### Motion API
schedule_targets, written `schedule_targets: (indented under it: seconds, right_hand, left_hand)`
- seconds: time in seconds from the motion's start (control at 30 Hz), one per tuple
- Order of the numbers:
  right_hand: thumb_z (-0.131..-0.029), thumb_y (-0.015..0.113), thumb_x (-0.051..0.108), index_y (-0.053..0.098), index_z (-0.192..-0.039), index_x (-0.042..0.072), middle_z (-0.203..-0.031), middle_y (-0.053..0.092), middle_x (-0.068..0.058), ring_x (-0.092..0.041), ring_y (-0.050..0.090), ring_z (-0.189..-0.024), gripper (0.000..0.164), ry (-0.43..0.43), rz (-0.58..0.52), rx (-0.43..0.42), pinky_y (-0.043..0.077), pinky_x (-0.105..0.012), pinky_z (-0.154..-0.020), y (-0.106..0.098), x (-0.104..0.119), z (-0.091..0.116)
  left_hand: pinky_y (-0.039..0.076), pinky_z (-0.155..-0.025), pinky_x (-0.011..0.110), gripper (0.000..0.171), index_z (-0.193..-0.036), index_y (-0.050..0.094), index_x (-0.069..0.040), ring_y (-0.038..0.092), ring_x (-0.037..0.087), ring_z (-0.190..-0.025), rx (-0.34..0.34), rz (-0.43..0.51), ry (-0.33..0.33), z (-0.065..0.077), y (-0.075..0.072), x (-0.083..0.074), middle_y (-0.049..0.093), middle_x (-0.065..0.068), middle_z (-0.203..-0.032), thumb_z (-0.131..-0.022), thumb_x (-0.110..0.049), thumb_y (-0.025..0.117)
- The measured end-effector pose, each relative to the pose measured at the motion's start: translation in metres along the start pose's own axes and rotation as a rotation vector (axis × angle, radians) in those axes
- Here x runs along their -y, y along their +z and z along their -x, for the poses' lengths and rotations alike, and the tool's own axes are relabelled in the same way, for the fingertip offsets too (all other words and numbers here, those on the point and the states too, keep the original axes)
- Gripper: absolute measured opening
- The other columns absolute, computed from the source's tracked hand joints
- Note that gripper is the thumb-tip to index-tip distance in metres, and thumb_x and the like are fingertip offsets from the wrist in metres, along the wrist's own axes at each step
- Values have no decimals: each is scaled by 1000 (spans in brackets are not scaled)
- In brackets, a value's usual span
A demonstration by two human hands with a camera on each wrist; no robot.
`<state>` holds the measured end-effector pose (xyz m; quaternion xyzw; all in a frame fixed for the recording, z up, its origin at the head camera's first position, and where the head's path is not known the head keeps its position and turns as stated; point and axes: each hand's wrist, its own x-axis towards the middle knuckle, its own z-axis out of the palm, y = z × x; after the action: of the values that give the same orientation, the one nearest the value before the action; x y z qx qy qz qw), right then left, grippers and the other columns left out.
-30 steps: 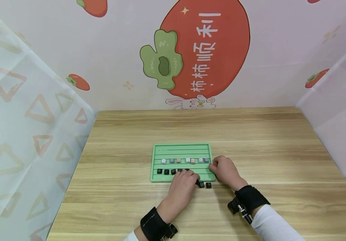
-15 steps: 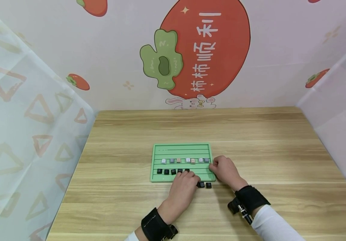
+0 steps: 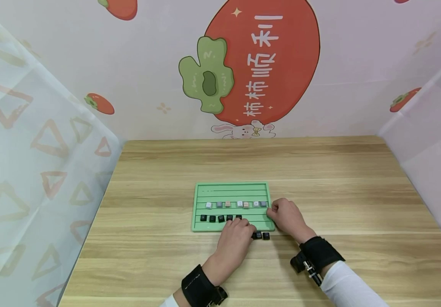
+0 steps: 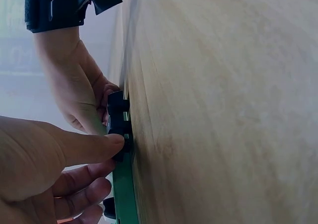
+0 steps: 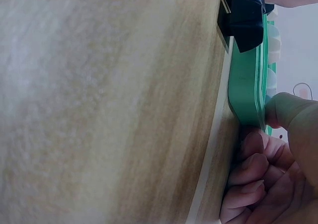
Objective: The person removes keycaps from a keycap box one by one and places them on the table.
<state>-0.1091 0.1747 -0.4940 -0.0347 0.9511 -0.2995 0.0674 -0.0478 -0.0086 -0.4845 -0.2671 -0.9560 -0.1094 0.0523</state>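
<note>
A green tray [image 3: 232, 188] with raised ridges lies on the table. White, grey and tan keycaps [image 3: 239, 204] stand in one row on it, and several black keycaps [image 3: 212, 219] in a row nearer the front. My left hand [image 3: 232, 243] is at the tray's front edge, its thumb and fingers pinching a black keycap [image 4: 122, 145] that is mostly hidden in the head view. Beside it, two more black keycaps [image 3: 266, 236] sit on the table against the tray. My right hand [image 3: 289, 219] grips the tray's right edge, thumb on the rim [image 5: 262, 107] and fingers curled beside it.
The wooden table [image 3: 159, 170] extends around the tray on all sides. Behind it rises a printed backdrop [image 3: 147, 64], with patterned cloth [image 3: 21, 204] on the left and pale cloth [image 3: 435, 149] on the right. Each wrist wears a black strap with a camera.
My left hand has crept slightly to the right, and a black keycap beside its fingertips has shifted right, closer to the end one. My right hand and the tray stay put.
</note>
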Motion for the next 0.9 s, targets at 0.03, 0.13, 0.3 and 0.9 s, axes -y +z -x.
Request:
schedule_targets:
  seconds: [0.03, 0.13, 0.3, 0.9]
  right_hand:
    - [-79, 59, 13, 42, -52, 10, -47, 33, 5, -12, 34, -44, 33, -2, 0, -1, 26, -26, -48, 0, 0, 0]
    - [-79, 59, 13, 42, -51, 10, -47, 33, 5, -12, 34, -44, 33, -1, 2, -3, 26, -26, -48, 0, 0, 0]
    - [-79, 60, 14, 42, -51, 10, -47, 33, 5, -12, 35, -45, 33, 6, 8, 1, 27, -26, -49, 0, 0, 0]
    - [-78, 60, 13, 43, -52, 10, -48, 34, 5, -13, 36, -45, 31, 2, 3, 2, 28, -27, -49, -1, 1, 0]
  left_hand:
    - [37, -62, 26, 14, -86, 72, -20, 52, 13, -76, 0, -2, 0, 0, 0, 0, 61, -6, -83, -74, -25, 76]
    - [36, -62, 26, 13, -85, 71, -20, 52, 13, -75, -2, -1, 1, 0, 1, 0, 61, -6, -82, -74, -25, 76]
    - [36, -61, 26, 13, -84, 70, -20, 51, 13, -74, -5, -3, 1, 0, 1, 0, 61, -6, -81, -73, -25, 77]
    - [38, -64, 26, 18, -89, 71, -20, 53, 13, -76, 7, 13, -1, 1, -1, 2, 63, -6, -84, -74, -28, 77]
